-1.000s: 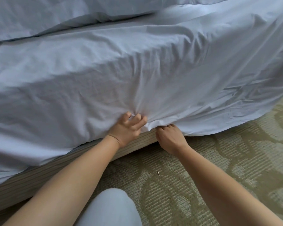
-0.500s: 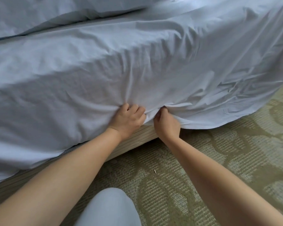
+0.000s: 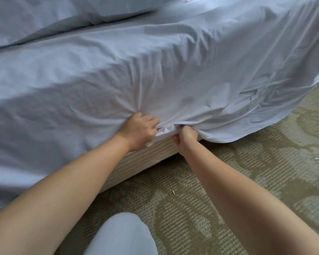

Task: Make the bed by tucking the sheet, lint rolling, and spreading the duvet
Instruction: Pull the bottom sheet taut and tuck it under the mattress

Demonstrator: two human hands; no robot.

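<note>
Watching the head feed, left to right.

Sheet (image 3: pixel 118 85): hangs over the side of the mattress. Left stretch already goes in under the mattress edge; right stretch hangs loose down to the carpet (image 3: pixel 265 181).

Left hand (image 3: pixel 139 132): fingers curled, pressed into the sheet at the seam above the striped bed base (image 3: pixel 144 159). A second ago those fingers were splayed flat on the cloth; now they're bunched and driving fabric inward. Fingertips are buried in the folds, so I can't tell if they're pinching cloth or just pushing it.

Right hand (image 3: pixel 187 136): closed in a fist round the lower hem of the sheet. It has climbed from low beside the base up to the seam, pulling a fold of hem with it. A white strip of cloth now sits stretched between the two hands, just above the base.

My read: the tuck is creeping rightward along this side, and this section is about to go under. The loose right stretch is the remaining work here. Lint rolling and duvet not started, as far as this view shows.

Count: two hands, one sheet, one bed base, one duvet (image 3: pixel 35 19) bunched at the far top left, one knee (image 3: pixel 121 236) bottom centre. No lint roller in view.
</note>
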